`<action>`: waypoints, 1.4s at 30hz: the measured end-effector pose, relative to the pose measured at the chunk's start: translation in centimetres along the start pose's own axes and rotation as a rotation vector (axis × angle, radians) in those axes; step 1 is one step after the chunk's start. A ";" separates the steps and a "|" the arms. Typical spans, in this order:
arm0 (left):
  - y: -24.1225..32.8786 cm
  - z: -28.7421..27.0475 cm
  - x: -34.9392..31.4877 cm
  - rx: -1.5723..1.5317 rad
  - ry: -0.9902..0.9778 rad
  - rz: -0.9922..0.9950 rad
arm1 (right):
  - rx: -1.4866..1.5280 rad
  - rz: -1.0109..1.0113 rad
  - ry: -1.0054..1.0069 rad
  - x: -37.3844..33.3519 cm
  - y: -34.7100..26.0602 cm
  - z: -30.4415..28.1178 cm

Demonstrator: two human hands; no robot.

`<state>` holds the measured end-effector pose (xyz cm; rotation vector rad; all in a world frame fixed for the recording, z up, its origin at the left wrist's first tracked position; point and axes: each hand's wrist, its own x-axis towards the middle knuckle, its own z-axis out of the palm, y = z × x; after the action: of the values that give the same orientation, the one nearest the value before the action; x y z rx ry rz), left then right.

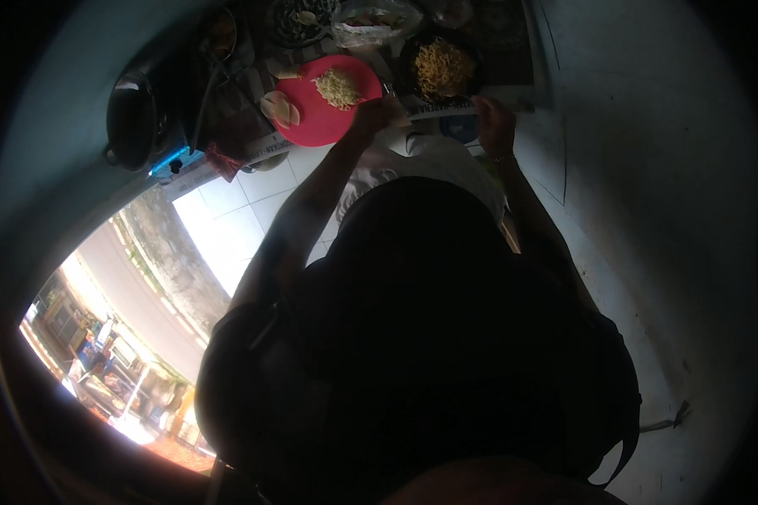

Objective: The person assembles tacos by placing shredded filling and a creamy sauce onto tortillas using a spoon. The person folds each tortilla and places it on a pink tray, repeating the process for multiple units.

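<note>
My left hand is at the right edge of a round pink board, its fingers closed by a pale, thin piece that looks like a wrapper sheet. On the board lies a heap of pale shredded food. Several round, pale wrappers overlap at its left edge. My right hand is curled just below and right of a dark bowl of brownish noodle-like food. What its fingers hold, if anything, is too dark to make out.
A dark pot stands on a stove with a blue flame at the left. Behind the board are a dark plate and a clear plastic bag. A dark blue dish sits between my hands. A wall rises at the right.
</note>
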<state>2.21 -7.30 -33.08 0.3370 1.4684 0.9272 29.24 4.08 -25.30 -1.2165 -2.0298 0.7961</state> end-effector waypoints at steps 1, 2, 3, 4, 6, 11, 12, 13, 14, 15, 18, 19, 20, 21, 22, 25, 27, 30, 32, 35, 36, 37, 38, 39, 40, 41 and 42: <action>-0.2 -0.1 0.1 -0.014 -0.009 -0.001 | 0.027 0.041 0.007 -0.2 0.0 0.5; -0.5 -0.3 0.4 -0.011 -0.005 -0.015 | 0.021 0.101 0.007 -0.4 0.0 1.0; -0.9 -0.5 0.7 0.037 -0.035 0.039 | 0.019 0.158 0.005 -0.7 0.1 1.5; -1.5 -0.8 1.0 0.104 -0.052 0.077 | 0.020 0.254 -0.007 -0.9 0.1 2.0; -2.7 -1.5 1.7 0.249 -0.072 0.188 | 0.041 0.250 -0.003 -1.3 0.4 2.4; -4.5 -2.2 2.6 0.319 -0.058 0.285 | -0.122 0.063 -0.041 -1.0 1.6 1.6; -4.7 -2.2 2.6 0.296 -0.054 0.279 | -0.146 -0.007 -0.113 -0.9 2.2 1.0; -4.8 -2.2 2.5 0.278 -0.054 0.289 | -0.171 -0.076 -0.162 -0.8 2.6 0.7; -4.8 -2.1 2.6 0.305 -0.062 0.285 | -0.239 -0.150 -0.182 -0.8 3.0 0.7; -4.9 -2.1 2.7 0.331 -0.070 0.282 | -0.308 -0.223 -0.180 -0.9 3.3 0.7; -4.8 -1.9 3.5 0.471 -0.107 0.309 | -0.451 -0.201 -0.366 -0.8 3.8 1.2; -4.8 -1.9 3.6 0.471 -0.117 0.359 | -0.484 -0.154 -0.461 -0.7 3.8 1.3; -4.7 -1.8 3.6 0.466 -0.113 0.383 | -0.512 -0.165 -0.456 -0.6 3.8 1.2; -4.4 -1.6 3.5 0.461 -0.110 0.407 | -0.540 -0.177 -0.452 -0.4 3.7 0.9; -4.1 -1.3 3.4 0.452 -0.093 0.405 | -0.588 -0.159 -0.484 -0.3 3.6 0.6; -2.5 -0.1 2.4 0.149 -0.017 0.083 | -0.590 -0.121 -0.566 0.3 4.0 -1.2; -1.4 0.6 1.6 -0.035 0.020 -0.068 | -0.644 -0.138 -0.546 0.3 4.7 -1.5; -0.8 1.0 1.0 -0.106 0.039 -0.058 | -0.716 -0.230 -0.517 -0.3 6.3 -0.6; -1.1 0.8 1.0 -0.104 0.043 -0.056 | -0.748 -0.247 -0.561 -0.9 7.5 0.5; -1.9 -0.1 1.8 0.394 -0.048 0.207 | -0.737 -0.209 -0.661 -1.9 9.0 1.4; -2.1 -0.2 2.1 0.316 -0.052 0.213 | -0.700 -0.221 -0.664 -1.7 9.5 1.5; -2.4 -0.1 2.2 0.136 -0.009 0.067 | -0.678 -0.202 -0.697 -1.6 9.7 1.5; -2.7 -0.1 2.3 -0.051 0.014 -0.050 | -0.657 -0.248 -0.673 -1.5 9.9 1.4; -2.8 -0.2 2.4 -0.090 -0.010 -0.051 | -0.652 -0.262 -0.679 -1.3 9.9 1.2; -2.9 -0.3 2.4 -0.135 -0.055 -0.021 | -0.682 -0.252 -0.703 -1.2 9.8 1.2; -3.0 -0.3 2.4 -0.166 -0.071 -0.028 | -0.629 -0.248 -0.689 -1.1 9.5 1.4; -2.9 -0.2 2.5 -0.012 -0.103 0.133 | -0.613 -0.219 -0.693 -1.0 9.1 1.6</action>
<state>2.56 -7.49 -36.91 0.4712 1.3578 1.0092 33.08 6.39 -33.40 -1.0662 -3.0782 0.5375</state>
